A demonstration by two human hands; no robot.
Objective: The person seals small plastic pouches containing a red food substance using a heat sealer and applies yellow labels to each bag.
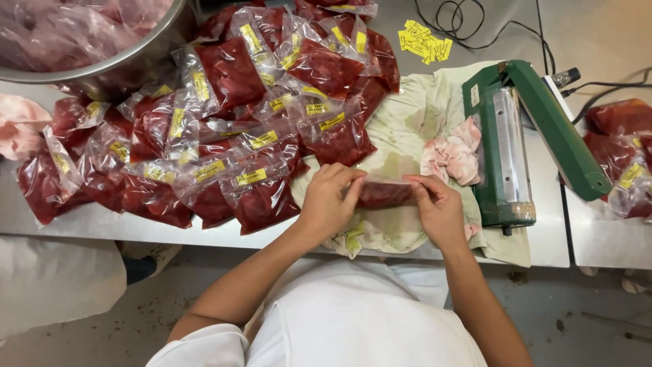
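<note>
Near the front edge of the worktop (pixel 81 221), on a stained pale green cloth (pixel 401 129), both hands hold one small clear bag of dark red meat (pixel 384 194). The bag lies flat and lengthwise between them, its contents a deep maroon mass showing through the film, with its upper edge a thin transparent strip. The left hand (pixel 328 202) has its fingers curled over the bag's left end, pinching the film; the right hand (pixel 438 207) pinches the right end with thumb and forefinger, the other fingers folded close.

Left of the hands, a big heap of filled bags (pixel 238 109) spreads from the front edge toward the back of the worktop; each is clear plastic packed with the same dark red meat and carries a small yellow label. At the back left corner stands a large steel bowl (pixel 129 58) holding pale pink meat in clear plastic. A crumpled pink-and-white rag (pixel 451 153) lies on the cloth just right of the held bag, touching the green heat sealer (pixel 526 136), whose arm is raised. Loose yellow labels (pixel 424 39) lie near the back edge, beside black cables (pixel 475 27). A few more filled bags (pixel 621 153) rest on a neighbouring surface to the right.
</note>
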